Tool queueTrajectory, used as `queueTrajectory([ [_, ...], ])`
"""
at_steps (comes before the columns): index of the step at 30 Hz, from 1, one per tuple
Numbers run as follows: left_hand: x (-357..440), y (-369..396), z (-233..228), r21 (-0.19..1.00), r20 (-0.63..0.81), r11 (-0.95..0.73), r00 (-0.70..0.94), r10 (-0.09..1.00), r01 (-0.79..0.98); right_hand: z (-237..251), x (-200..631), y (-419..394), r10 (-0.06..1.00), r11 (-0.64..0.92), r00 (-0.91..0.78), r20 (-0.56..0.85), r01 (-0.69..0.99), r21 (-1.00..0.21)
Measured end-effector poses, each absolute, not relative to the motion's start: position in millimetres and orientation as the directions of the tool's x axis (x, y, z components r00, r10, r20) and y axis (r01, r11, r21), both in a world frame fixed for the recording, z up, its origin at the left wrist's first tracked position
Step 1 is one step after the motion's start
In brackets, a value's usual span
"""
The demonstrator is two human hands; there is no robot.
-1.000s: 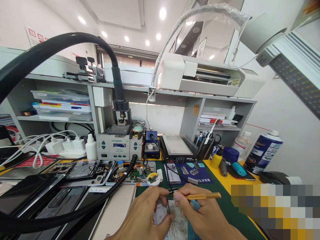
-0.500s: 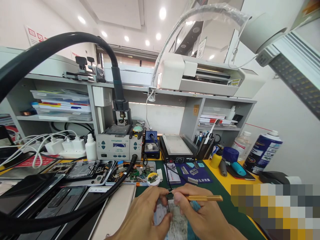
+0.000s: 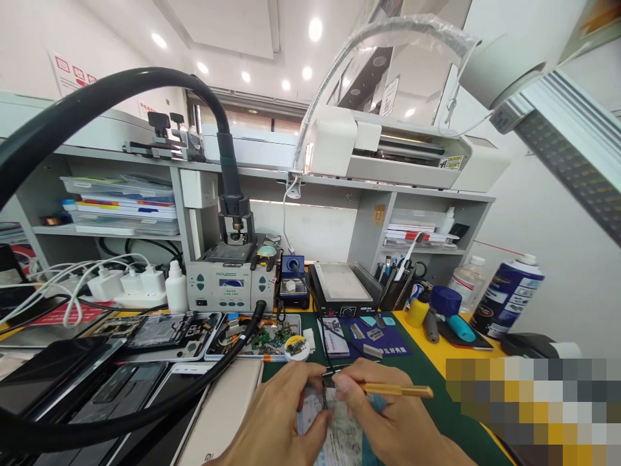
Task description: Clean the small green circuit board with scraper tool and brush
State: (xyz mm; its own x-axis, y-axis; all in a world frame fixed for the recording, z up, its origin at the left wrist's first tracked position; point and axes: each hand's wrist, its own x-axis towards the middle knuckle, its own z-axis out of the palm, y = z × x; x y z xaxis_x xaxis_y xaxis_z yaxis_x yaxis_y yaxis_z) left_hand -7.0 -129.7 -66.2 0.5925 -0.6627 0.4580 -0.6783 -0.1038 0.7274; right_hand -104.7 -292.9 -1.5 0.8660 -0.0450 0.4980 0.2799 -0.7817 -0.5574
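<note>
My right hand (image 3: 392, 401) grips a slim, gold-handled, pen-shaped tool (image 3: 400, 389), its back end pointing right. The fingers cover its working end. To its left, my left hand (image 3: 276, 408) pinches a small, thin dark piece (image 3: 325, 395) between thumb and fingers; its exact kind cannot be made out. The fingertips of both hands are close together over a worn, whitish and blue sheet (image 3: 342, 440) on the green mat (image 3: 431, 414). Just beyond the fingers runs a thin black cable (image 3: 326, 336).
Left of my hands lie a pale phone (image 3: 218, 408) and several dark ones. Behind them stand a tray of circuit boards (image 3: 279, 330), a round tub (image 3: 297, 348), a hot-air station (image 3: 228, 285) and a heating plate (image 3: 344, 285). A black hose (image 3: 194, 382) arcs across the left side.
Both hands keep nearly the same place and grip. The back end of the gold-handled tool has dipped slightly. The view has shifted a little.
</note>
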Motion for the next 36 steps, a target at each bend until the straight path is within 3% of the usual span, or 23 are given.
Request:
queueTrajectory([
  [13, -9.2, -126.2, -57.1, 0.735, 0.405, -0.134, 0.589, -0.700, -0.664, -2.6, -105.1, -294.2, 0.006, -0.819, 0.815, 0.579, 0.336, -0.465],
  [19, -3.8, -129.1, -62.7, 0.696, 0.465, -0.097, 0.550, -0.694, -0.711, -1.2, -103.4, -292.6, -0.011, -0.809, 0.843, 0.539, 0.310, -0.500],
  [29, -7.2, -129.8, -50.8, 0.718, 0.378, -0.162, 0.575, -0.726, -0.677, -3.1, -105.1, -293.7, 0.013, -0.811, 0.837, 0.547, 0.329, -0.484],
  [36, -4.6, -132.2, -69.6, 0.698, 0.464, -0.110, 0.563, -0.684, -0.708, -0.5, -104.9, -293.8, 0.038, -0.823, 0.838, 0.544, 0.336, -0.458],
])
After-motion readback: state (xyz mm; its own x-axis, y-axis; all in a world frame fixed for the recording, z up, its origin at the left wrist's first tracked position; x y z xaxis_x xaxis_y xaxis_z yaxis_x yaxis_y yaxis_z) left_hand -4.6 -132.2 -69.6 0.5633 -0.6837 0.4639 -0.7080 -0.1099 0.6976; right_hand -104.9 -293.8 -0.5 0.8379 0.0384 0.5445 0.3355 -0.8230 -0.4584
